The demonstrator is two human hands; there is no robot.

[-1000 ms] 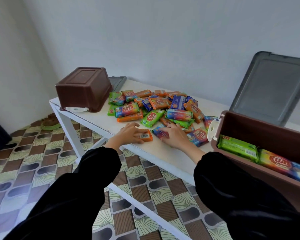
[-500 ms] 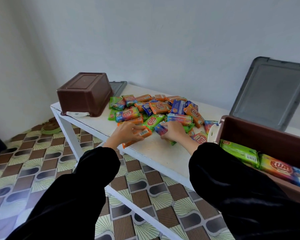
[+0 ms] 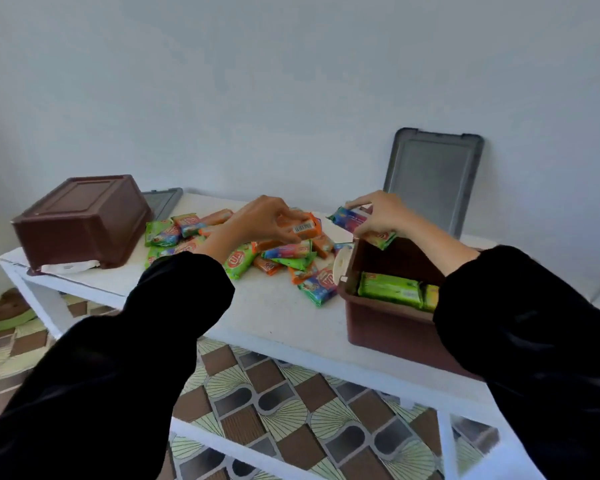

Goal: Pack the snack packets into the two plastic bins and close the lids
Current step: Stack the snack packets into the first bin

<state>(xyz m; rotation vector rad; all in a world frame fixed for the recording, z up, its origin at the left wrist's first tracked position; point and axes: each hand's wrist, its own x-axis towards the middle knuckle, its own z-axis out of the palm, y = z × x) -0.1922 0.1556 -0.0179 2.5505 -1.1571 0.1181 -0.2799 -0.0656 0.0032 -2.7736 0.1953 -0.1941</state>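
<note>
Orange packet [image 3: 305,227], barcode side up, is pinched in the left hand [image 3: 264,221], fingers closed on it, raised over the loose pile of snack packets [image 3: 274,258] at mid worktop. Right hand [image 3: 381,216] is closed on a blue packet [image 3: 350,216] plus at least one more, with a green end sticking out below the palm; exact count unclear. That hand sits over the far-left corner of the open brown bin [image 3: 388,327] at the right of the worktop [image 3: 274,317].

Open bin: green packets [image 3: 390,289] lie flat inside along the near wall; the rest of the interior is blocked by the right sleeve [image 3: 534,341]. White latch [image 3: 342,268] hangs on its left end. Its grey lid [image 3: 433,181] stands upright against the wall behind it.

Pile: orange, green and blue packets are spread from mid worktop to just beside the open bin's left wall; one blue-green packet [image 3: 317,289] lies nearest the front edge.

Second brown bin [image 3: 80,220] sits upside down at the far left of the worktop, white latch at its near edge. A second grey lid [image 3: 161,202] lies behind it, partly hidden. Patterned tile floor [image 3: 274,393] shows below.
</note>
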